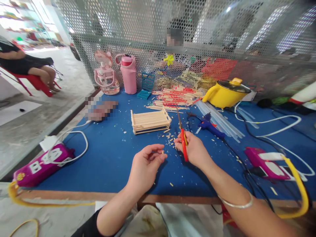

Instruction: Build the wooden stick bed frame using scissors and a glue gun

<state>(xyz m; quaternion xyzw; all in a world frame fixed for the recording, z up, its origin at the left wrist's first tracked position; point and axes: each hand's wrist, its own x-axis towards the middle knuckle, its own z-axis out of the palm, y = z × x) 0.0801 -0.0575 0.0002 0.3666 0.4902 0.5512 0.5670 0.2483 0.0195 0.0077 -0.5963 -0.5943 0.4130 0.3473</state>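
My left hand (146,166) is pinched at the fingertips on a small pale wooden stick piece (162,152), mostly hidden by the fingers. My right hand (194,148) grips red-handled scissors (183,143), their blades pointing away from me. Beyond both hands stands a miniature bed (150,121) built of thin wooden sticks, touched by neither hand. Small wood offcuts (170,140) lie scattered between the bed and my right hand. A blue glue gun (211,126) rests to the right of the scissors.
Red-marked wooden sticks (177,95) are heaped at the back, near clear glue sticks (219,118) and a yellow pot (225,95). Two pink bottles stand back left. Purple power strips (44,164) and cables flank the blue tabletop (106,164). People sit beyond the perforated screen and at left.
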